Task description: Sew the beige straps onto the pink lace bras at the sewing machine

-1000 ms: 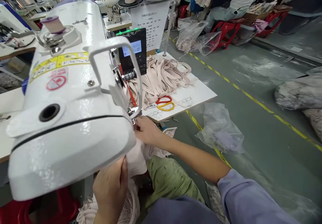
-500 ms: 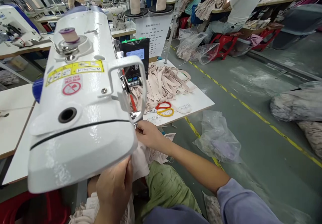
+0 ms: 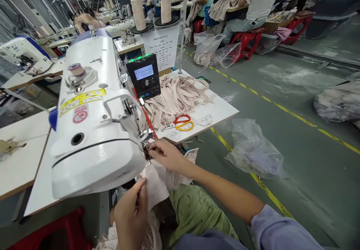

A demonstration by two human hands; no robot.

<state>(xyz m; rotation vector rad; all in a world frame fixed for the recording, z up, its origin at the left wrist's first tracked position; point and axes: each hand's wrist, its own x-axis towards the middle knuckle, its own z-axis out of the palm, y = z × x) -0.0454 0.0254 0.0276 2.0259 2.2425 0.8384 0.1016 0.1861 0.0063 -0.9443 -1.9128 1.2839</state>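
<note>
A white sewing machine [image 3: 95, 130] fills the left of the view. My right hand [image 3: 165, 156] is at its needle end, fingers pinched on the pale pink fabric [image 3: 157, 182] there. My left hand [image 3: 131, 214] is lower, below the machine head, with its fingers closed on the near edge of the same fabric. The fabric hangs from the machine down over my lap. The needle itself is hidden behind the machine head.
A pile of beige straps [image 3: 174, 96] lies on the white table [image 3: 222, 109], with red and yellow scissors [image 3: 182, 122] and a black control panel [image 3: 144, 76]. Thread cones [image 3: 139, 12] stand behind. Plastic bags [image 3: 253, 148] lie on the floor. Other people sit at far tables.
The camera has pulled back and up, so the machine looks smaller. Both hands stay on the fabric; my left hand's fingers have pinched its edge more tightly.
</note>
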